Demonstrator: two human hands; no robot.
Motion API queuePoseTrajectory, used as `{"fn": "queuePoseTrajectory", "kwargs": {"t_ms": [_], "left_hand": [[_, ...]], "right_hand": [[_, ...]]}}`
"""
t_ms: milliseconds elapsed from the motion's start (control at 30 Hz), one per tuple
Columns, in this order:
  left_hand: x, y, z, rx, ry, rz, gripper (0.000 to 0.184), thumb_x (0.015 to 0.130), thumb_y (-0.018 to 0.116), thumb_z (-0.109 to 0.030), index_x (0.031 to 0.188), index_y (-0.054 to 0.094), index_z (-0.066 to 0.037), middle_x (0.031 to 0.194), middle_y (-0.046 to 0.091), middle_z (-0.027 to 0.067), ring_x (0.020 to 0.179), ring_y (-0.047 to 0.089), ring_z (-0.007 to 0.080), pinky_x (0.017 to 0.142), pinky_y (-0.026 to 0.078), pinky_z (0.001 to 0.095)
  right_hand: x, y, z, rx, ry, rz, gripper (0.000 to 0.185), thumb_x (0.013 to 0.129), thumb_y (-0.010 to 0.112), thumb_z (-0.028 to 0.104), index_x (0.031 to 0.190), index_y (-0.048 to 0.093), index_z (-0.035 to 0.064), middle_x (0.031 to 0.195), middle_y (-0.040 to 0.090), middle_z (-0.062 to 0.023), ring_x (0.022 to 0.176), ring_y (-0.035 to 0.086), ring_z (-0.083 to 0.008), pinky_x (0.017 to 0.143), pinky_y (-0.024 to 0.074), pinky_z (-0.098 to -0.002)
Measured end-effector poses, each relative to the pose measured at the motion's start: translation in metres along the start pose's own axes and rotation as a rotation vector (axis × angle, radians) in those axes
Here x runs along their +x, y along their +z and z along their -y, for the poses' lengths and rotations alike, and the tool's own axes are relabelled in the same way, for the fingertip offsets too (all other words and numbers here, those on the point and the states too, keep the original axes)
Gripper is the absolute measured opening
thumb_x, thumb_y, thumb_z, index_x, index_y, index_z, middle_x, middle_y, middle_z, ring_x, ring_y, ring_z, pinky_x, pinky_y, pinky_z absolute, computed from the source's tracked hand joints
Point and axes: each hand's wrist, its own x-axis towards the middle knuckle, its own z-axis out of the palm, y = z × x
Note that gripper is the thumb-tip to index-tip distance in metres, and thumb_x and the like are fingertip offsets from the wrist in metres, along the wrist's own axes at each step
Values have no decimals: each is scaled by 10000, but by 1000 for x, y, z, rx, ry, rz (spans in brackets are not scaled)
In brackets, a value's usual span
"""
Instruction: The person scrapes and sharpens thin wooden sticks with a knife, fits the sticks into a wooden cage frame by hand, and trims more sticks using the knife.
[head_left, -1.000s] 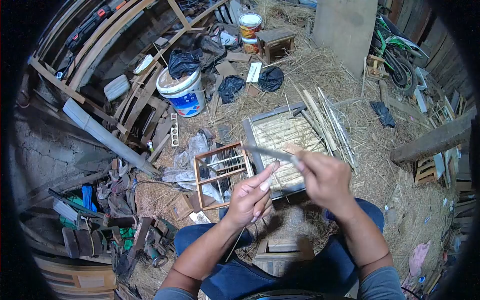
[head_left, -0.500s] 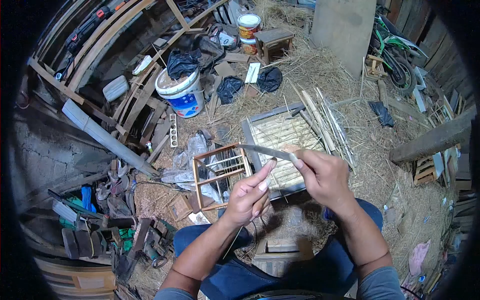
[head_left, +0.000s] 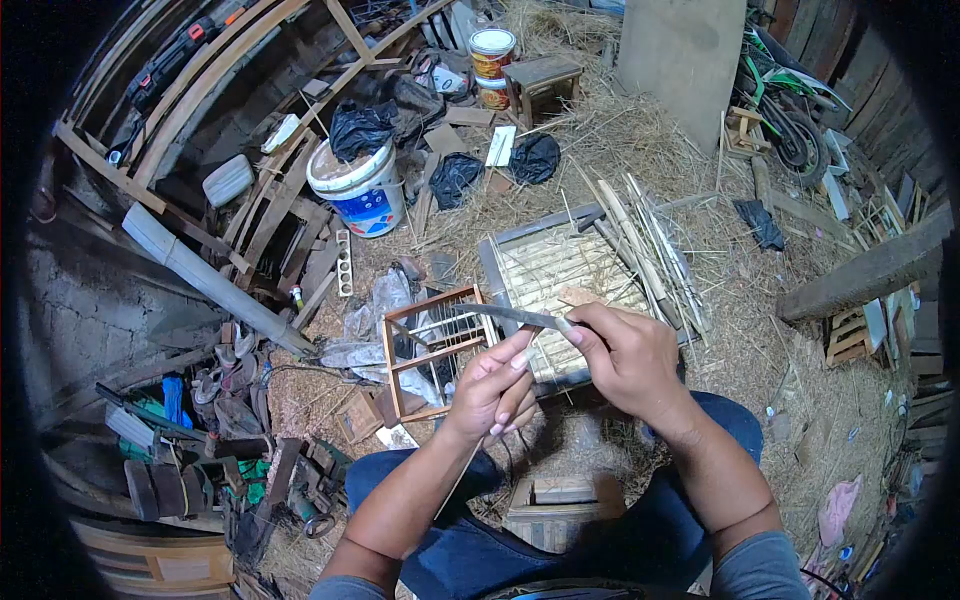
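My right hand point(head_left: 632, 368) grips a knife point(head_left: 505, 314), its dark blade pointing left across the top of my left hand. Pinched in my left hand point(head_left: 488, 395) is a thin stick point(head_left: 456, 485), which runs down past my left wrist. The blade lies at or very near the stick's upper end by my left fingertips; contact is hard to make out. Just beyond my left hand stands a small wooden frame point(head_left: 390, 362) with thin bars. Behind both hands lies a slatted panel point(head_left: 490, 262) with a dark border.
Long thin strips point(head_left: 668, 250) lie on the panel's right side. A white bucket point(head_left: 365, 205) with a black bag stands farther back. A wooden stool point(head_left: 545, 72) is beyond it. Between my knees sits a wooden block point(head_left: 545, 530). A post point(head_left: 870, 265) juts in from the right.
The knife and my right hand have shifted left and slightly down, so more of the blade reaches past my left fingertips. My left hand still holds the stick.
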Motion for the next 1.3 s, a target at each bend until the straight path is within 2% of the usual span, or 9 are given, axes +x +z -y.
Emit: {"fn": "queuePoseTrajectory", "kwargs": {"t_ms": [167, 267, 367, 567, 600, 700, 767, 833, 1300], "left_hand": [[-5, 1, 4, -23, -27, 93, 573, 1122, 394, -122, 1665, 221, -62, 471, 406, -2, 342, 338, 87, 388, 354, 261], [-5, 1, 3, -34, 12, 74, 539, 1130, 419, -160, 1640, 291, -42, 482, 406, -8, 335, 331, 78, 386, 339, 241], [-6, -3, 5, 50, -28, 43, 525, 1129, 435, -181, 1621, 336, -27, 502, 453, 11, 337, 351, 82, 389, 356, 235], [-5, 2, 6, 199, -14, -43, 519, 1118, 457, -212, 1591, 383, -10, 506, 489, 19, 317, 371, 80, 360, 377, 237], [-5, 2, 6, 199, -15, -41, 519, 1118, 457, -212, 1591, 384, -10, 506, 489, 19, 317, 371, 80, 360, 377, 237], [-6, 1, 5, 268, 25, -124, 529, 1111, 480, -205, 1588, 380, 1, 517, 499, 17, 323, 376, 76, 365, 383, 237], [-4, -2, 3, 295, 71, -163, 524, 1108, 495, -199, 1576, 398, 14, 517, 495, 8, 332, 376, 73, 375, 385, 237], [-4, -4, -1, 348, 98, -178, 478, 1109, 496, -203, 1528, 463, 25, 510, 488, 0, 339, 383, 71, 385, 388, 234], [-8, 0, -4, 339, 103, -121, 468, 1111, 478, -181, 1544, 466, -4, 481, 420, -19, 342, 361, 83, 398, 344, 249]], "right_hand": [[9, 0, -23, -166, 51, -188, 182, 1038, 631, 337, 1017, 711, 174, 706, 698, -18, 510, 639, -202, 441, 443, -381], [-1, 8, -14, 119, 83, -5, 233, 1057, 622, 327, 1157, 702, 132, 748, 700, -48, 582, 658, -170, 522, 477, -325], [-10, 33, -9, 927, 257, 99, 442, 1073, 630, 291, 1447, 609, 55, 1006, 715, -42, 770, 654, -91, 658, 501, -246], [7, 15, -19, 1145, 476, 239, 460, 1081, 618, 225, 1486, 568, 14, 981, 684, 1, 714, 557, -44, 661, 474, -202], [8, 17, -18, 1073, 444, 197, 425, 1088, 605, 282, 1417, 625, 14, 774, 595, 38, 671, 518, -28, 589, 395, -204], [0, 25, -23, 594, 288, 128, 315, 1059, 644, 244, 1249, 715, 3, 807, 678, -24, 699, 616, -100, 623, 459, -245], [-3, 8, 5, 281, 223, 213, 216, 944, 739, 186, 1089, 768, 29, 895, 767, -136, 776, 742, -261, 682, 551, -359], [-14, 20, 7, 210, -42, 36, 220, 919, 741, 169, 1107, 775, 62, 804, 743, -109, 704, 717, -267, 640, 545, -378], [-10, 16, 1, -12, -166, -74, 165, 932, 710, 250, 1044, 794, 163, 661, 684, -38, 548, 658, -203, 482, 481, -365]]}}
